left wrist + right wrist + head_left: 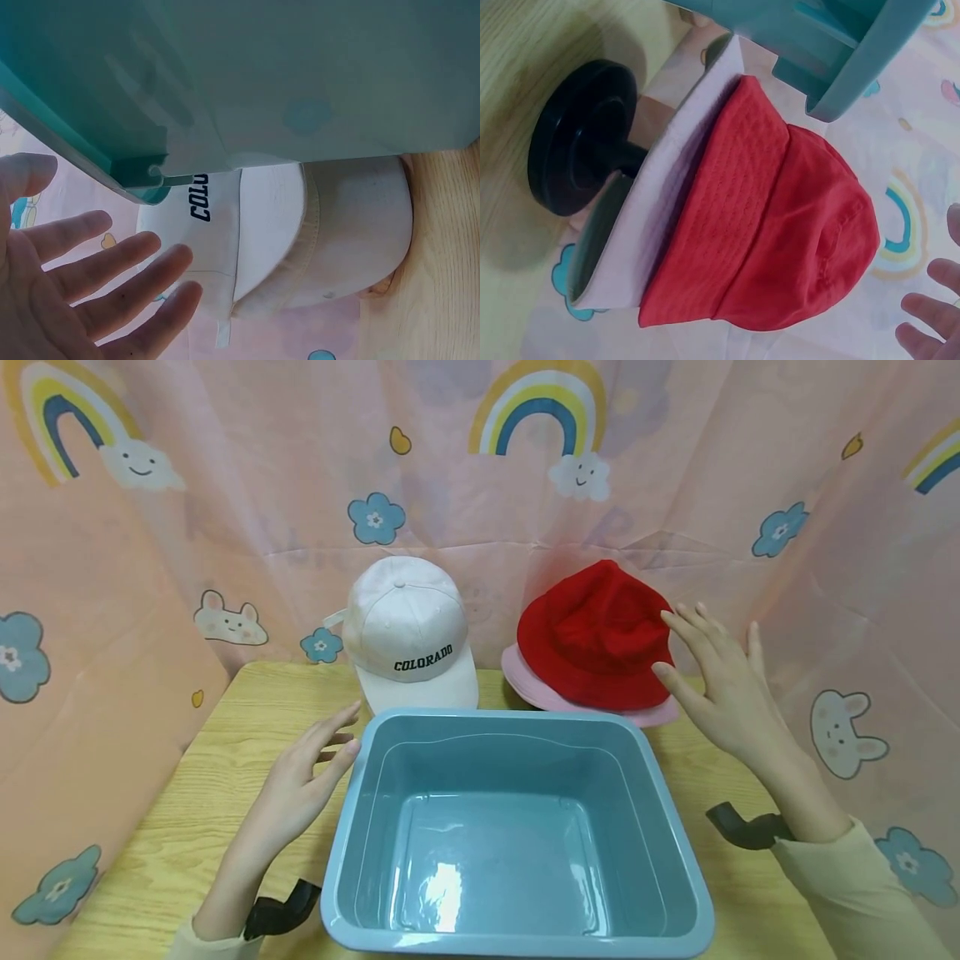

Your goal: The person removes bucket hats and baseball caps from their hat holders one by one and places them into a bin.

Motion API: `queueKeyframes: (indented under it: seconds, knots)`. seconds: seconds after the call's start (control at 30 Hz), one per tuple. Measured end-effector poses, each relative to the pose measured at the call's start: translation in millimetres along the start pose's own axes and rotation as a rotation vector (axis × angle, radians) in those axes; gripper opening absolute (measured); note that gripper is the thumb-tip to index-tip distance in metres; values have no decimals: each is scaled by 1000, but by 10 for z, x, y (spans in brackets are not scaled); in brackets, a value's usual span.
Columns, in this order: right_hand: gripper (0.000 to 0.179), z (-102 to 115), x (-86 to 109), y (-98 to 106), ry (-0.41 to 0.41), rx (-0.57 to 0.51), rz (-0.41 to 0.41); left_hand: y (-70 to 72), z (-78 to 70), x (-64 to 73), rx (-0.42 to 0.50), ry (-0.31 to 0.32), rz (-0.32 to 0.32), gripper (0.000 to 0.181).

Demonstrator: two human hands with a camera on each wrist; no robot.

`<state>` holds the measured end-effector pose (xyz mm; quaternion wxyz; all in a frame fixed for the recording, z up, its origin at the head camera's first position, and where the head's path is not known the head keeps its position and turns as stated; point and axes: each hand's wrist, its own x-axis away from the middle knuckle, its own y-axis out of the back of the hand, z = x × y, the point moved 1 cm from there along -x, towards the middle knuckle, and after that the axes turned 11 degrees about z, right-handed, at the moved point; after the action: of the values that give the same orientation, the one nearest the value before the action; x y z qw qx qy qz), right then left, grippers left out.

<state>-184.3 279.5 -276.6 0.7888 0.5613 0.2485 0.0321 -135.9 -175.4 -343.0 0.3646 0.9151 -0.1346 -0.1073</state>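
Note:
My left hand is held with its fingers extended beside the left rim of a blue plastic basin, near a white baseball cap lettered COLORADO. In the left wrist view the fingers are spread and hold nothing. My right hand, fingers apart and empty, is at the right side of a red bucket hat. That hat sits over a pink brimmed hat. In the right wrist view both hats are on a black stand with a round base.
The basin stands on a wood-grain table, in front of the hats, with nothing inside it. A pink curtain printed with rainbows, flowers and rabbits hangs behind and at both sides. Black wrist straps show at both forearms.

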Motion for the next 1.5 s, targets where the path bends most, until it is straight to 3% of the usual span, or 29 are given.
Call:
queueKeyframes:
  seconds: [0.23,0.8,1.1,1.5]
  knots:
    - [61,15,-22,22,-13,-4,19,-14,-25,16,52,-15,-7,47]
    - [62,31,-52,34,0,5,27,-32,24,26,74,-49,10,45]
    - [62,42,-162,33,37,6,9,-59,59,-9,96,-42,17,45]
    - [64,0,-322,25,57,13,47,-6,54,28,176,-4,61,44]
